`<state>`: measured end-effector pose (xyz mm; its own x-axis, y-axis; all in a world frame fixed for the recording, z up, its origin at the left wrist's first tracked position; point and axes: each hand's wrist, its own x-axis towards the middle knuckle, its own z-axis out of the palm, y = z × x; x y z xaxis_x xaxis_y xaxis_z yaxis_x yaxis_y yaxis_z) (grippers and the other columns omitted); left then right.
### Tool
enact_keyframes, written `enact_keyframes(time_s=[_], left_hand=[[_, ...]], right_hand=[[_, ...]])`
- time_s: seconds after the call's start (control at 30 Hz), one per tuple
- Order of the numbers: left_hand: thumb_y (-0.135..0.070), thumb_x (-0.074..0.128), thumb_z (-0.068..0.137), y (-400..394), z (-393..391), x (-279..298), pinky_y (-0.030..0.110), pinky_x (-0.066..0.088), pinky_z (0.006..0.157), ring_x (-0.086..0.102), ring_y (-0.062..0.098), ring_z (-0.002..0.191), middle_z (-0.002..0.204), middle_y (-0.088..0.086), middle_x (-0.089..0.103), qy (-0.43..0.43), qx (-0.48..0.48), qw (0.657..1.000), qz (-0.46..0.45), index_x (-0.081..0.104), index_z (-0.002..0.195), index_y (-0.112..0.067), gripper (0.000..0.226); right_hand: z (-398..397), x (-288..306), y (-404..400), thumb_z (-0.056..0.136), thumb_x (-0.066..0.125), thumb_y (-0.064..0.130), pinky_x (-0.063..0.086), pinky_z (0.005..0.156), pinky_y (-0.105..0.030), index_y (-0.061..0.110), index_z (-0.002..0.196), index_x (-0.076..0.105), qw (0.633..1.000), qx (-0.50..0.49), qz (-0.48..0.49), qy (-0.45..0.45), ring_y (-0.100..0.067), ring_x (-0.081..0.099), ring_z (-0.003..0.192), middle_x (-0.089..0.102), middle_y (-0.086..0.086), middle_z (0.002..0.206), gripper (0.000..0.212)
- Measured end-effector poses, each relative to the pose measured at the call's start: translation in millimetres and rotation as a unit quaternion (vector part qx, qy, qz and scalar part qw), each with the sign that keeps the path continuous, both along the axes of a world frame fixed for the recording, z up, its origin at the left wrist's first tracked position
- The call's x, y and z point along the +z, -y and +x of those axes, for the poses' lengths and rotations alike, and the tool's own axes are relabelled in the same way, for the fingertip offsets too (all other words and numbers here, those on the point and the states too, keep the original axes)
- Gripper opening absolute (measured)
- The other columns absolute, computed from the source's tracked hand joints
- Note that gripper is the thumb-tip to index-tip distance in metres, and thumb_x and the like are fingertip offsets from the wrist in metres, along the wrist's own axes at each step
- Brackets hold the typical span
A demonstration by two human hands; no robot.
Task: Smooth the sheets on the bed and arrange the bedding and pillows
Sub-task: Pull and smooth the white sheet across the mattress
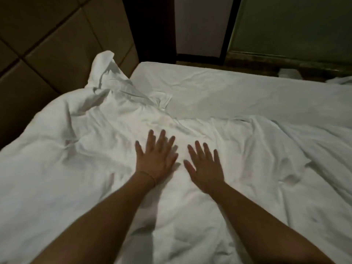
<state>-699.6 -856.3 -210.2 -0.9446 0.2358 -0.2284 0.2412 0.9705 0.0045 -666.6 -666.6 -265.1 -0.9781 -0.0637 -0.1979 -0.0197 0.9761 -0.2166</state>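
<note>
Bed (238, 88): fitted sheet shows bare at its far side. Duvet (76, 168), white and creased, covers the bed's near side, bunched toward the headboard (47, 44). Left hand (157, 159) and right hand (206, 171) press flat on the duvet, side by side, fingers (162, 138) straight and spread apart.
</note>
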Motion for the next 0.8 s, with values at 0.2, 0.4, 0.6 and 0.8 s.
enact_keyframes(time_s=[0.2,0.4,0.6,0.8], left_hand=[[-0.071,-0.005,0.089,-32,79,-56,0.071,-0.008,0.109,-0.026,0.025,0.149,0.163,-0.013,-0.022,0.042,0.054,0.994,-0.086,-0.007,0.155,-0.046,0.07],[-0.077,0.004,0.089,-73,115,-65,0.07,-0.008,0.112,-0.028,0.028,0.148,0.162,-0.012,-0.025,0.086,0.182,0.979,-0.037,-0.011,0.154,-0.044,0.075],[-0.066,0.022,0.097,-203,150,-44,0.063,0.0,0.118,-0.029,0.027,0.147,0.161,-0.01,-0.03,0.055,0.059,0.991,0.104,-0.016,0.153,-0.044,0.071],[-0.062,0.005,0.098,-239,201,-72,0.06,-0.009,0.117,-0.024,0.022,0.15,0.163,-0.013,-0.023,0.075,0.046,0.995,0.047,-0.009,0.154,-0.046,0.06]], right_hand=[[78,-33,-130,0.096,0.01,0.068,0.007,0.122,-0.046,0.031,0.154,0.03,0.996,0.019,0.084,0.001,-0.022,0.013,0.151,0.018,0.001,0.163,0.071],[125,-39,-216,0.094,0.005,0.068,-0.005,0.121,-0.045,0.03,0.158,0.013,0.994,0.018,0.108,-0.004,-0.021,-0.003,0.152,-0.002,0.0,0.165,0.075],[142,-11,-185,0.091,0.0,0.063,-0.009,0.12,-0.049,0.032,0.157,0.003,0.996,0.052,0.065,-0.023,-0.02,-0.011,0.151,-0.007,0.002,0.165,0.073],[173,-11,-235,0.091,0.006,0.06,-0.005,0.12,-0.042,0.027,0.155,0.025,0.996,0.059,0.054,-0.031,-0.023,0.007,0.152,0.015,-0.003,0.165,0.074]])
